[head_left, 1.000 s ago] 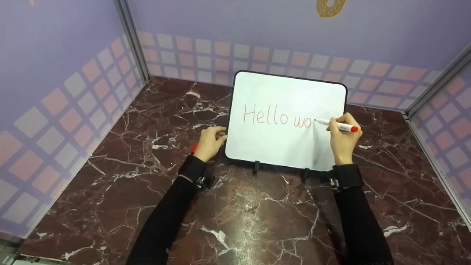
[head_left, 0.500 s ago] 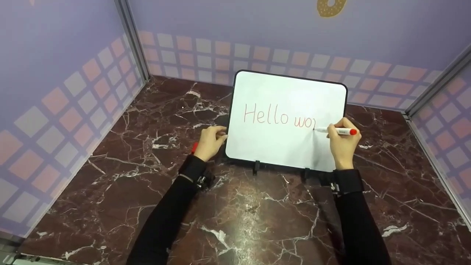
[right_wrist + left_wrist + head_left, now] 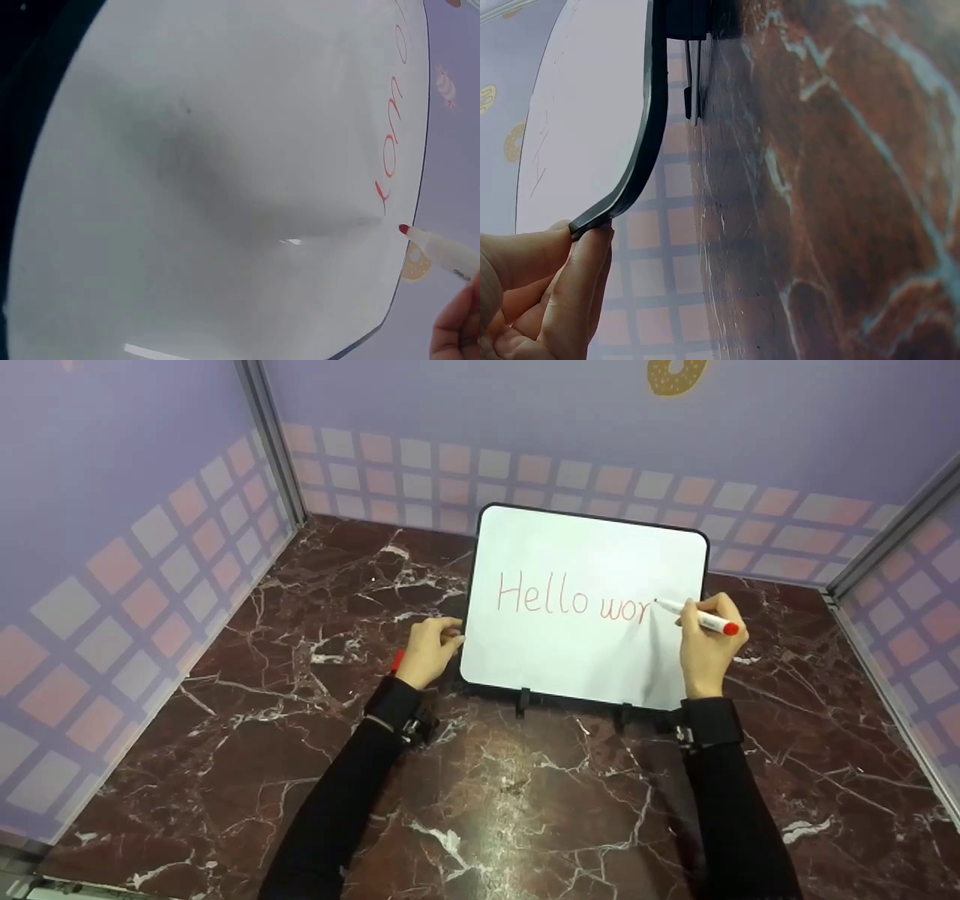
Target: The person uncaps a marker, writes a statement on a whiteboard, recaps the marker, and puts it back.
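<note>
A whiteboard with a black frame leans back on a small black stand, with "Hello wor" written on it in red. At its left edge, my left hand pinches the frame between thumb and fingers, as the left wrist view shows at the board's corner. My right hand holds a white marker with a red end, in front of the board's right part. In the right wrist view the marker's red tip is just past the "r", with its shadow slightly apart from it.
The board stands on a dark red marbled table. Behind and beside it rise purple walls with a checked band. A small red object shows partly from behind the left hand.
My right hand has drawn the "r" after "wo": the marker went down in a stroke, then up and to the right. The left hand keeps its place on the board's edge.
</note>
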A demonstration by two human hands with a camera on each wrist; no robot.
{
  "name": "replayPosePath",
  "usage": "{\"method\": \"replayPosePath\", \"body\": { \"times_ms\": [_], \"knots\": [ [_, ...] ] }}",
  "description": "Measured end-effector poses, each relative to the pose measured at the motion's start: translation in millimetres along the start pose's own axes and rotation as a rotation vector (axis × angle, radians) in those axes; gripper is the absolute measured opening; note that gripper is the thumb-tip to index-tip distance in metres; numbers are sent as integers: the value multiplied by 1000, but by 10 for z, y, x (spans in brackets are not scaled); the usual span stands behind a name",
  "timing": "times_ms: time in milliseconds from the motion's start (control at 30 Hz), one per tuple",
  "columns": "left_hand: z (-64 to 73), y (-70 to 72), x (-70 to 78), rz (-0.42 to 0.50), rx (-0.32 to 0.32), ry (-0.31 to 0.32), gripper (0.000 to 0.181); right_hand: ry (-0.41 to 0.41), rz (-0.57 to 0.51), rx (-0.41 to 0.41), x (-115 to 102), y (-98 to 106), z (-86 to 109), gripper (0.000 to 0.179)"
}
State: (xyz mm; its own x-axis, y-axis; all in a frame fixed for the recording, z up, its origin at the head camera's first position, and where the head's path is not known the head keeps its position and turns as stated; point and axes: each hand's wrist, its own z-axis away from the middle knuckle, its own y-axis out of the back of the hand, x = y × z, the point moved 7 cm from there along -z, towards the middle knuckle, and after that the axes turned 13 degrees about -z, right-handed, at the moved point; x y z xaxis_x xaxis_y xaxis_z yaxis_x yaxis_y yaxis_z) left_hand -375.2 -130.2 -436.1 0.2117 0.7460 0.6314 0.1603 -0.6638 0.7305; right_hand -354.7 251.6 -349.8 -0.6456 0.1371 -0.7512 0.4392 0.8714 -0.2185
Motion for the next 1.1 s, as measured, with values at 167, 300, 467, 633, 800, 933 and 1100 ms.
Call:
{"method": "replayPosePath", "body": {
  "times_ms": [167, 300, 467, 633, 800, 933, 1100],
  "knots": [
    [9, 11, -5, 3, 1, 2, 29, 4, 3, 5, 60, 34, -84, 20],
    [10, 13, -2, 4, 1, -3, 30, 5, 30, -3, 207, 64, -161, 20],
    [5, 3, -11, 8, 2, 5, 30, 12, 31, -22, 271, 54, -194, 21],
    [0, -5, -8, 16, 1, 7, 30, 8, 42, -32, 312, 52, -216, 20],
    [-1, -5, -7, 22, -13, 12, 30, 23, 81, -41, 284, 59, -186, 20],
    [-5, -3, 1, 19, -12, 11, 30, 6, 98, -62, 139, 63, -81, 18],
    [-3, 1, 10, 18, -6, 10, 29, -24, 115, -83, 0, 92, 44, 17]
  ]
}}
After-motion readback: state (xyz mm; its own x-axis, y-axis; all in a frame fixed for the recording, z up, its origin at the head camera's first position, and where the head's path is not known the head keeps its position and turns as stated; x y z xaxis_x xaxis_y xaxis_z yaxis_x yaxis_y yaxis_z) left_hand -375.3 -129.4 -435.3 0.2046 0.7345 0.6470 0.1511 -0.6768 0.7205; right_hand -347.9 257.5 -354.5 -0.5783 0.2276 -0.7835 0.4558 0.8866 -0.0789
